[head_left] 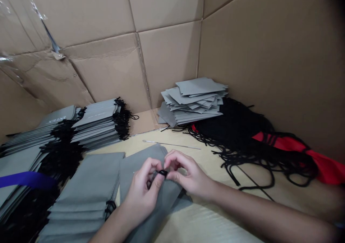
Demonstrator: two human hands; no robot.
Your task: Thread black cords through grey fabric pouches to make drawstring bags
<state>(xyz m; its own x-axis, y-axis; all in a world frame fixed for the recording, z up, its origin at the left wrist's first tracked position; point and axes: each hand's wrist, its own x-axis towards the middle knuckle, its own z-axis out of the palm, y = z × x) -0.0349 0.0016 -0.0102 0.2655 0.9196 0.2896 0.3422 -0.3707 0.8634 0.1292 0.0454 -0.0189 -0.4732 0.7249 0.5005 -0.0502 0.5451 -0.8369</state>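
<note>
Grey fabric drawstring bag (161,209) lies at lower centre on the pale tabletop (205,157). Left hand (141,191) and right hand (185,174) each have their grip pressed together, pinching a black cord end (162,172) at its top. Stacked grey bags (54,120) at left show white lettering, apparently "INTEX".

Beyond the left hand (141,189) and right hand (185,174), a strip of pale tabletop (172,137) offers a way far, with a thin metal rod (171,145) lying across it. Stacked grey drawstring bags (97,122) block the left, tangled black cords (242,157) bar the right, and a corrugated cardboard wall (107,67) closes the far side.
</note>
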